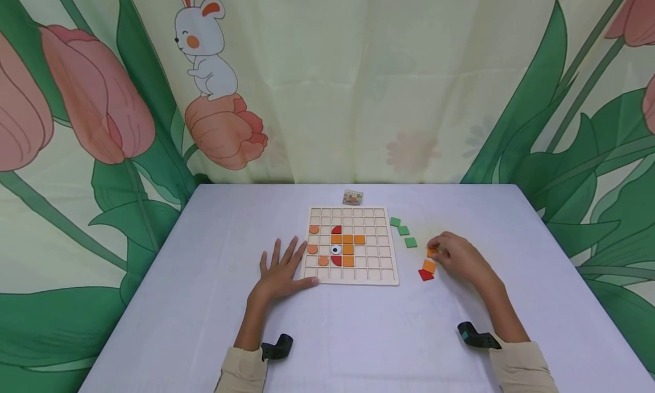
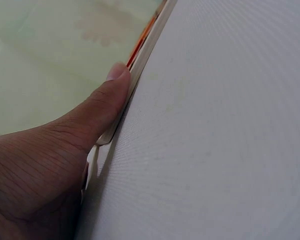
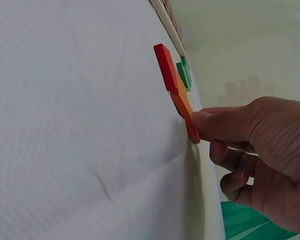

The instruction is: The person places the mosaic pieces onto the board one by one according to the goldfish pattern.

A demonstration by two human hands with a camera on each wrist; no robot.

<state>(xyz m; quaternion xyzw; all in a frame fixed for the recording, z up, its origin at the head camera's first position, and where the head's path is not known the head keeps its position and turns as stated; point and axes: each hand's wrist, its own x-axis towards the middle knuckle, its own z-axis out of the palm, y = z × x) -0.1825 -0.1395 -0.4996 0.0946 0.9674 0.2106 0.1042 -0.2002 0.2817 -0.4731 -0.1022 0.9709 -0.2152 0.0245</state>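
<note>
A pale wooden grid board [image 1: 373, 273] lies mid-table, with orange squares [image 1: 348, 249], red quarter-round pieces [image 1: 336, 230], orange discs [image 1: 314, 229] and one eye-patterned piece [image 1: 335, 249] on it. At its left edge my left hand [image 1: 280, 278] rests with fingers spread, the thumb touching the near-left corner; the left wrist view shows that thumb [image 2: 107, 100] against the rim. My right hand [image 1: 460, 257] pinches an orange square tile [image 3: 194, 131] between thumb and fingers, right of the board. Close to it lie another orange square [image 1: 428, 266] and red pieces [image 1: 426, 275].
Several green tiles [image 1: 403, 230] lie beyond the board's right edge. A small patterned card [image 1: 352, 197] is behind the board. White cloth covers the table [image 1: 230, 222], and a printed curtain [image 1: 332, 86] hangs behind its far edge.
</note>
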